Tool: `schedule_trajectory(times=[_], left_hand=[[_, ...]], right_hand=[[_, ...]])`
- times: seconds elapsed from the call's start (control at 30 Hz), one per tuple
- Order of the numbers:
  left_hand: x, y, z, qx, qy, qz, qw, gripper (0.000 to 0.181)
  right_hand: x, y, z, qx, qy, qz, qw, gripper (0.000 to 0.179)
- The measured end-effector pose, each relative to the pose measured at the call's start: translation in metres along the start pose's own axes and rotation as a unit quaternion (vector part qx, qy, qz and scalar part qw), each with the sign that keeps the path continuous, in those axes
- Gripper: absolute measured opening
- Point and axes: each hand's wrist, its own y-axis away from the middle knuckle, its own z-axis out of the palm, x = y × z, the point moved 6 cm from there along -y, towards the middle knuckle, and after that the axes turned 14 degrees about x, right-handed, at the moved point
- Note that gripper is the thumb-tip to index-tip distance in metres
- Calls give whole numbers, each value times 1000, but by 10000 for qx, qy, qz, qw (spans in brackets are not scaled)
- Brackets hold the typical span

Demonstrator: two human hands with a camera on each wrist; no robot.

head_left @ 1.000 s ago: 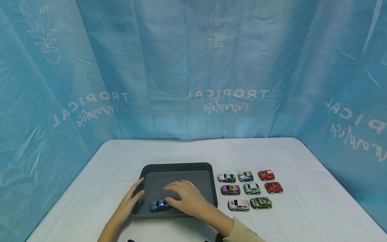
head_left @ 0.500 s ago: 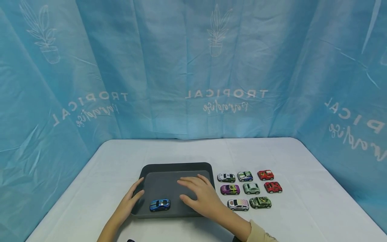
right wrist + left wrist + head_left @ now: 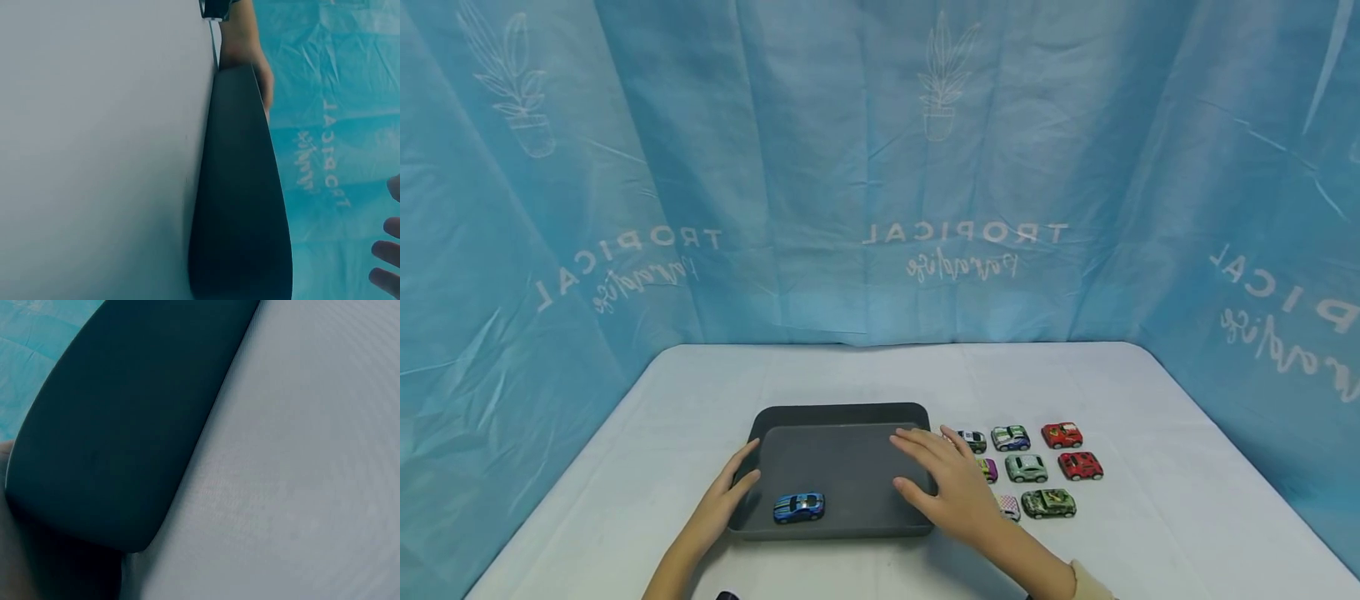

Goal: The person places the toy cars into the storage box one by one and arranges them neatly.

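A blue toy car (image 3: 799,507) with stripes sits in the near left part of a dark grey rectangular tray (image 3: 842,529). My left hand (image 3: 715,504) rests against the tray's left side, thumb and finger extended over the rim. My right hand (image 3: 951,492) hovers over the tray's right edge, fingers spread, holding nothing. Beneath and behind it, a white toy car (image 3: 976,441), a purple toy car (image 3: 991,471) and a white-pink toy car (image 3: 1010,507) are partly hidden. The left wrist view shows the tray's dark outer wall (image 3: 125,425).
Right of the tray stand more toy cars: white-green-blue (image 3: 1011,437), pale green (image 3: 1026,467), camouflage (image 3: 1048,503) and two red ones (image 3: 1062,434). A white cloth covers the table (image 3: 1157,517). A blue printed curtain (image 3: 865,167) hangs around it.
My right hand has drawn away from the blue car and moved right across the tray to its right edge, now covering parts of the nearest cars. The left hand has stayed put.
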Motion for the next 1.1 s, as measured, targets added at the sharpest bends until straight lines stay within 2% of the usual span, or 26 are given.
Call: schedule_trajectory(times=[0.2, 0.43, 0.7, 0.97, 1.1], left_hand=[[-1, 0, 0, -1, -39, -97, 9999, 58], [-1, 0, 0, -1, -48, -131, 9999, 58], [-1, 0, -1, 54, -129, -141, 9998, 59], [2, 0, 0, 61, -113, -105, 9999, 59], [2, 0, 0, 68, -88, -78, 9999, 58]], right_hand=[[15, 7, -14, 309, 168, -49, 9994, 49], [31, 13, -32, 422, 488, 181, 9978, 53], [48, 21, -55, 631, 650, 207, 9957, 48], [64, 31, -80, 982, 754, -60, 9923, 44], [74, 37, -92, 1149, 696, -69, 9909, 44]])
